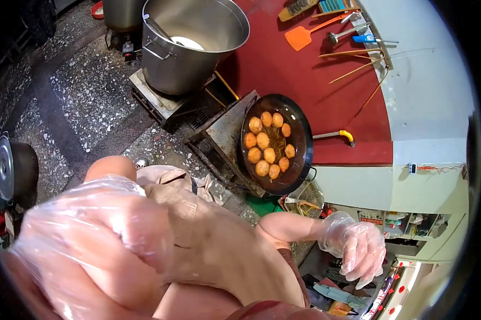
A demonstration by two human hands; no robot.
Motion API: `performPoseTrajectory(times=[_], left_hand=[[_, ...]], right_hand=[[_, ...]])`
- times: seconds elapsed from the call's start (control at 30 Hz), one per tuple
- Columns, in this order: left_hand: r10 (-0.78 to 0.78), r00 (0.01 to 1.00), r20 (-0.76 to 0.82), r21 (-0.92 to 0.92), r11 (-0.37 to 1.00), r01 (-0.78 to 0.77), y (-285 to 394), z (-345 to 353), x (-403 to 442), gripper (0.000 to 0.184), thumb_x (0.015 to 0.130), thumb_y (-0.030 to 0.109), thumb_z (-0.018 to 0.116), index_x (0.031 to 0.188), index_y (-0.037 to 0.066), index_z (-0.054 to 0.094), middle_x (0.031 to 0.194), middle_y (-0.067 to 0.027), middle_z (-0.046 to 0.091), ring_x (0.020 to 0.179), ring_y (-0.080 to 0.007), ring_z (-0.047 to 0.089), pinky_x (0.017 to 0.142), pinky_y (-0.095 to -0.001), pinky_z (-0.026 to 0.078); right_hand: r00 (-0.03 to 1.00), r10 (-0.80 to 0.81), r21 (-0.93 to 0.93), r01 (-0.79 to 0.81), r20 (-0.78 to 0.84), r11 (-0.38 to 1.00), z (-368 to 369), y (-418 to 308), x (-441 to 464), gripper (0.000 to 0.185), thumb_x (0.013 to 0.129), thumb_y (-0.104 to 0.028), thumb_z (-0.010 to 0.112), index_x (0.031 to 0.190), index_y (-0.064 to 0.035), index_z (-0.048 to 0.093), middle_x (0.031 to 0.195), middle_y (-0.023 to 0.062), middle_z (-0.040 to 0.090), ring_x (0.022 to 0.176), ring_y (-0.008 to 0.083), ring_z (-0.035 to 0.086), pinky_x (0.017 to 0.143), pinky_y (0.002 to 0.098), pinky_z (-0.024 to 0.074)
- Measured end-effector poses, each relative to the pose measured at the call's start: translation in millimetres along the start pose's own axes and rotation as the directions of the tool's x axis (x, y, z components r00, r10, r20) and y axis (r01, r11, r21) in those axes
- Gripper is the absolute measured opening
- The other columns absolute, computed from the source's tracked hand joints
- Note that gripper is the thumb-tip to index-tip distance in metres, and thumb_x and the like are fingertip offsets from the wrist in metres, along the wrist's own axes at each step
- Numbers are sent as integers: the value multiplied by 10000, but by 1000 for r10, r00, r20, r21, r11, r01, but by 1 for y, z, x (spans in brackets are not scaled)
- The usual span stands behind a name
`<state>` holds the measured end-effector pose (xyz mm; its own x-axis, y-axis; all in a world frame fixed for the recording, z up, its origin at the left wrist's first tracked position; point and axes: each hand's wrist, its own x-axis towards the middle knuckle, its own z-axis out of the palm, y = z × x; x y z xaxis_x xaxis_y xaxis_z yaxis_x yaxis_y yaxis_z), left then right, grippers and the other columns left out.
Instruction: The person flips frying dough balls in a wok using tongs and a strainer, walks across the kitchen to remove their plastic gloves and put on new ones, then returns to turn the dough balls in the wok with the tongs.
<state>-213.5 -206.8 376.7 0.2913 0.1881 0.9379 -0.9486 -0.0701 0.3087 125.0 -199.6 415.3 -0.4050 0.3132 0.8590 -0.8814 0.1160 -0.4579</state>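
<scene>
My left hand (91, 240), in a clear plastic glove, is large and blurred close to the camera at the lower left. Its fingers are smeared, and nothing can be made out in it. My right hand (362, 250), also gloved, hangs at the lower right with loosely bent, slightly parted fingers and holds nothing. Beyond it, a black wok (302, 122) holds several round golden-brown pieces (263, 140) in dark oil. Neither hand touches the wok. A beige apron (219, 234) covers my body between the hands.
A big steel pot (171, 66) with a long-handled utensil stands on a stove beside the wok. An orange spatula (298, 38) and other tools hang on the red wall (272, 64). A lidded pot (22, 168) is at far left, and a wire basket (308, 194) lies below the wok.
</scene>
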Motion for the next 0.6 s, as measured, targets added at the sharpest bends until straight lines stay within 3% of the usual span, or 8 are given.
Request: performPoseTrajectory(times=[0.1,0.23,0.3,0.33,0.37,0.43,0.47,0.6], left_hand=[[98,995,18,222,970,-99,18,-6,-2,158,823,-13,523,915,82,609,796,-113,604,699,-180,577,614,-318,477],[69,992,-105,-20,997,-71,49,16,1,139,834,33,500,897,46,622,721,-99,660,628,-195,590,554,-289,440],[184,981,67,71,979,-189,72,28,2,160,804,25,506,902,-3,629,819,-132,681,683,-199,610,531,-296,441],[105,979,-175,486,874,-7,90,59,0,160,768,0,539,876,-62,639,824,-198,669,714,-235,626,583,-337,479],[302,942,-149,402,889,-221,79,60,8,161,758,-7,562,858,-91,655,798,-215,661,718,-286,631,649,-377,503],[571,743,349,326,669,-668,56,30,20,186,774,8,548,895,-4,689,862,-126,694,732,-292,642,667,-381,514],[536,755,377,324,687,-650,49,28,23,186,774,8,548,895,-4,689,862,-126,694,732,-292,642,667,-381,514],[809,523,-268,426,587,-689,28,22,31,160,847,-51,472,820,-21,626,796,-125,632,643,-194,580,627,-290,503]], right_hand=[[1000,15,-27,-16,-26,1000,5,6,3,308,786,-254,557,739,36,649,683,183,612,571,270,582,674,433,502],[999,34,-26,-33,37,999,6,8,7,318,820,-256,542,735,32,646,722,189,613,604,279,590,703,445,504],[998,39,-52,-36,56,998,7,9,10,312,829,-246,541,733,33,643,726,187,611,607,278,591,700,440,508],[996,52,-53,-48,76,997,11,7,12,307,839,-235,539,731,34,641,730,186,608,611,278,591,696,436,512],[997,35,-76,-29,71,997,18,6,12,307,839,-235,539,731,34,641,730,186,608,611,278,591,696,436,512],[999,-35,-283,44,37,958,32,10,22,284,845,-209,531,757,38,641,739,186,606,617,278,595,707,432,521],[994,-91,-326,67,-58,943,47,22,33,106,766,-17,596,714,5,686,734,134,658,638,226,627,696,391,544],[983,-158,-306,179,90,935,61,24,58,202,748,83,605,911,-2,690,914,126,658,809,206,636,692,326,562]])
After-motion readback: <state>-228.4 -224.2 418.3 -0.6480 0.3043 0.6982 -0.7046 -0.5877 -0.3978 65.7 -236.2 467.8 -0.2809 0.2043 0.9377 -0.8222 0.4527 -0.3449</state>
